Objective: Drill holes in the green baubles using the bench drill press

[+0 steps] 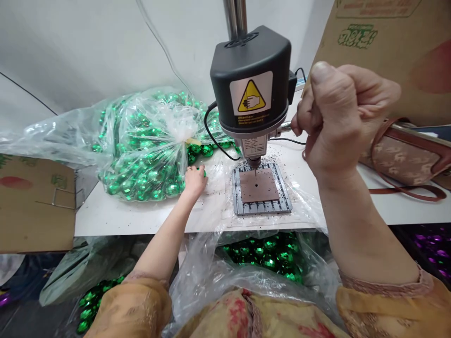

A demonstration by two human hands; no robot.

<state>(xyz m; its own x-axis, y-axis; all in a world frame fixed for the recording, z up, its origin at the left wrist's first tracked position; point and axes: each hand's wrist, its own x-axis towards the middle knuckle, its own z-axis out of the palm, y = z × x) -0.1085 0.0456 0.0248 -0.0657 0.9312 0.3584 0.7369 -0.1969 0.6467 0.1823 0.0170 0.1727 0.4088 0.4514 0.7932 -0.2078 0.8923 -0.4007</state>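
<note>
- A black drill press (251,82) stands at the centre of a white table (158,220), its smooth, rounded motor housing below a shiny metal column (235,19).
- Under its chuck (254,162), a thin bit points down at a flat brown square block (260,185) with a small dark hole, lying on a grey grooved base (239,208); dark specks are scattered around.
- The right hand (338,112) is raised in a closed fist, fingers curled around the end of the drill's metal lever (286,126).
- The left hand (196,180), wearing a ring, has its fingers bent over the table, beside a clear plastic bag (141,145) of shiny, faceted green beads (207,150). Some green shows at its fingertips; whether it grips a bead cannot be told.
- A white sticker (251,94) on the housing shows a yellow warning triangle with a hand symbol. Below it, "Attention:" is readable; the smaller yellow lines are not.
- A silver label (254,146) beneath carries print too small to read.
- The cardboard box (380,51) at right has red and green printing, unreadable here.
</note>
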